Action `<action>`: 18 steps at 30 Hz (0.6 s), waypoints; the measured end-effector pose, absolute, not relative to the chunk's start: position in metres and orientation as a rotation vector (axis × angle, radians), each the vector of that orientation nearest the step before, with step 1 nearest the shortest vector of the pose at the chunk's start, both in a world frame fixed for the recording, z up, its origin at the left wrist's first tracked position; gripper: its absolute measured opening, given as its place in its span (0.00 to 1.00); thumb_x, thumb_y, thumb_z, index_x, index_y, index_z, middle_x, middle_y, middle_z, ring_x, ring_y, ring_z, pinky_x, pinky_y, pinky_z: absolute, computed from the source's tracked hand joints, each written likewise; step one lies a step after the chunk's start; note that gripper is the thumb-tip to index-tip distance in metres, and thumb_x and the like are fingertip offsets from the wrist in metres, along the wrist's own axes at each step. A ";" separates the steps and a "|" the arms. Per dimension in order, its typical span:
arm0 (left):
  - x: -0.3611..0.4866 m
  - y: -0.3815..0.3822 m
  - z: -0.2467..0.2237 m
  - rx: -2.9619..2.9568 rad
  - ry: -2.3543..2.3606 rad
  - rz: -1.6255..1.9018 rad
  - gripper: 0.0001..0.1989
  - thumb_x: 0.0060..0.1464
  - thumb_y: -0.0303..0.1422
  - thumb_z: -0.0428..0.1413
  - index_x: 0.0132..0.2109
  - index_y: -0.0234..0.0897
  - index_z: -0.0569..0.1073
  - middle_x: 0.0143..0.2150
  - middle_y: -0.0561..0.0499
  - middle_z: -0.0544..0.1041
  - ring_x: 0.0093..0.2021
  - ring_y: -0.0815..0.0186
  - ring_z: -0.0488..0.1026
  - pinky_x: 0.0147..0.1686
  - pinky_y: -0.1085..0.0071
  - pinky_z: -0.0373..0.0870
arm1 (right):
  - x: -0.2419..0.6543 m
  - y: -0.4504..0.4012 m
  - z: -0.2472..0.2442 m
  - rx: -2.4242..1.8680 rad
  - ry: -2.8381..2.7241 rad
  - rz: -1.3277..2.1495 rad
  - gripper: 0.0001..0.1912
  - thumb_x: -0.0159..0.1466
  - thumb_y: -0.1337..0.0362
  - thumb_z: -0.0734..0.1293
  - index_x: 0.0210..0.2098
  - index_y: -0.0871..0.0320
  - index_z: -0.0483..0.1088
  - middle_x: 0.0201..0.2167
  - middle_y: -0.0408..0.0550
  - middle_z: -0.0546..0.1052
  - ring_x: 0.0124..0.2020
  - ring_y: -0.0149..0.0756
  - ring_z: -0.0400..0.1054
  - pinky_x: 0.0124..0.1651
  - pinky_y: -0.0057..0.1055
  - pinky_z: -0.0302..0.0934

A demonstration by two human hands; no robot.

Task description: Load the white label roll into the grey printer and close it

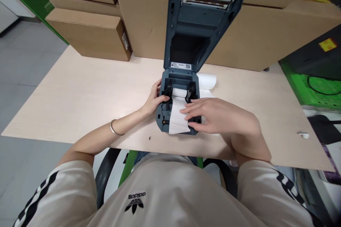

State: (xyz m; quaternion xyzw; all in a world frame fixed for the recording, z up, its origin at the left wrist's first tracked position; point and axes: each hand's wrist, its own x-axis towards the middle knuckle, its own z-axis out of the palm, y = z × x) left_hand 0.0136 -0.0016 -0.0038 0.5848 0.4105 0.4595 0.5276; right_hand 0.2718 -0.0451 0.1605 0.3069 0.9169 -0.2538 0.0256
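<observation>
A dark blue-grey plastic printer (183, 74) stands on the pale wooden bench (106, 85) (its hinged lid raised). The left hand (153, 101) has its fingers closed around the printer's side; the right hand (210, 113), fingers loosely spread and ungripping, touches the white paper strip (177, 115) inside.

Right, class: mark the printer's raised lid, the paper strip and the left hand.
Lid (199, 28): head view, middle of its inner face.
Paper strip (177, 116): head view, its flat middle.
Left hand (153, 101): head view, back of the hand.
</observation>
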 end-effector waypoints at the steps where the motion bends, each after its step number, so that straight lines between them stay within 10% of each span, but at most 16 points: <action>1: 0.013 -0.002 -0.004 1.397 0.974 1.098 0.43 0.52 0.37 0.61 0.74 0.48 0.59 0.78 0.45 0.64 0.71 0.46 0.66 0.71 0.46 0.66 | 0.269 -0.047 0.160 0.968 2.849 -0.760 0.12 0.72 0.58 0.69 0.45 0.52 0.86 0.58 0.49 0.86 0.60 0.56 0.82 0.65 0.56 0.74; 6: 0.012 -0.001 -0.006 1.410 0.955 1.107 0.42 0.54 0.37 0.61 0.74 0.49 0.59 0.78 0.45 0.63 0.71 0.47 0.66 0.72 0.47 0.66 | 0.258 -0.062 0.159 0.985 2.891 -0.581 0.25 0.70 0.53 0.74 0.63 0.54 0.80 0.51 0.53 0.85 0.49 0.53 0.81 0.51 0.48 0.76; 18: 0.008 0.001 0.001 1.497 0.988 1.029 0.45 0.59 0.49 0.65 0.77 0.46 0.57 0.81 0.40 0.58 0.77 0.42 0.62 0.75 0.43 0.65 | 0.268 -0.062 0.158 0.845 2.939 -0.578 0.13 0.73 0.63 0.70 0.52 0.53 0.85 0.60 0.53 0.84 0.59 0.54 0.80 0.65 0.54 0.73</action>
